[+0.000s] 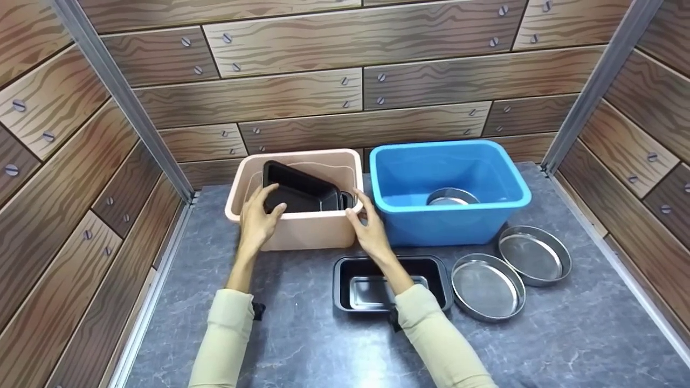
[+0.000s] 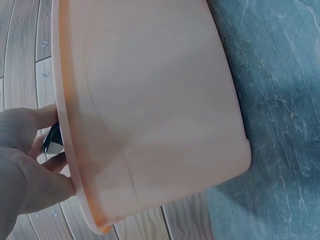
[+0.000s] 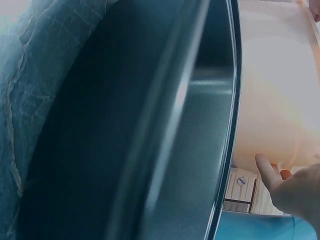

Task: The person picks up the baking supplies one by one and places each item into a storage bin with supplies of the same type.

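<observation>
A dark loaf pan (image 1: 294,188) lies tilted inside the pink bin (image 1: 307,231), its left end raised toward the back. My left hand (image 1: 259,218) reaches over the bin's front left rim with thumb and fingers spread beside the pan's near left corner. In the left wrist view, a dark edge of the pan shows between its fingers. At the bin's front right corner is my right hand (image 1: 369,229), fingers at the rim and thumb apart from them. A black handle-like end (image 1: 346,200) shows beside that corner. Below my right forearm a second loaf pan (image 1: 358,293) lies on the table.
A blue bin (image 1: 447,226) stands right of the pink one with a round metal pan (image 1: 452,196) inside. Two more round pans (image 1: 488,288) lie on the grey table (image 1: 291,350) at the right. Wood-patterned walls (image 1: 302,54) enclose the back and sides.
</observation>
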Demonstrator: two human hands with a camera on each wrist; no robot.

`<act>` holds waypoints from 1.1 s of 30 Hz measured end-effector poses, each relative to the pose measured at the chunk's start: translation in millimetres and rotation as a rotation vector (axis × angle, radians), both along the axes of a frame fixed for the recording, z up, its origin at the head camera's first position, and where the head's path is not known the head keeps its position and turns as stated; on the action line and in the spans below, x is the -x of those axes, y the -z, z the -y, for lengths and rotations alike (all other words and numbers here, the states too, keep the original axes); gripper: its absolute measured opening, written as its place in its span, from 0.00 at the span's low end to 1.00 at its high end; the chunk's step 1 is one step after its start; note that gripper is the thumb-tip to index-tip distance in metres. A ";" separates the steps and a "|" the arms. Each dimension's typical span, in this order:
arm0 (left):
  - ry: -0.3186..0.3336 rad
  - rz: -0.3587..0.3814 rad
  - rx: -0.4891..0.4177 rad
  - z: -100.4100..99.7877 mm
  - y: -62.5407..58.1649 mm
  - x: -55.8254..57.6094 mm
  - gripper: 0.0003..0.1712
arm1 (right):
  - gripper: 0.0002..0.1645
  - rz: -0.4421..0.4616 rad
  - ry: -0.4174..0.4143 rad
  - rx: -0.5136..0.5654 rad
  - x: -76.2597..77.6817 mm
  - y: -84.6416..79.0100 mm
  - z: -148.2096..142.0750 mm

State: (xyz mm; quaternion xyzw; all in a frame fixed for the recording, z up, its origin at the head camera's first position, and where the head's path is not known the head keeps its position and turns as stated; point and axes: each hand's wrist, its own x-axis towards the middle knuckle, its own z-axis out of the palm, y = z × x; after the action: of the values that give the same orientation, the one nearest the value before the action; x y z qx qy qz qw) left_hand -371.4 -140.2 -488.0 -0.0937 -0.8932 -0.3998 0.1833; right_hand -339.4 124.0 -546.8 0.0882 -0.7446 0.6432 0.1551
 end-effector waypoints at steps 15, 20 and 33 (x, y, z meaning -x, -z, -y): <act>-0.016 0.110 -0.170 8.4 -4.5 -3.8 0.32 | 0.34 -0.012 -0.003 0.029 -0.6 -1.3 2.6; 0.062 0.117 -0.283 14.2 -3.4 -5.3 0.35 | 0.34 -0.021 0.005 0.031 -1.4 -0.3 2.6; 0.290 0.046 -0.614 5.3 3.4 -19.7 0.42 | 0.34 0.018 0.011 0.000 0.8 2.0 -0.2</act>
State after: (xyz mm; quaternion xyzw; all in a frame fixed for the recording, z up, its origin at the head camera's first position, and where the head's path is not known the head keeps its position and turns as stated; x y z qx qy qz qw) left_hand -351.7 -145.5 -491.4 -0.1512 -0.7125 -0.6739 0.1242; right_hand -340.2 124.2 -548.8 0.0783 -0.7464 0.6432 0.1517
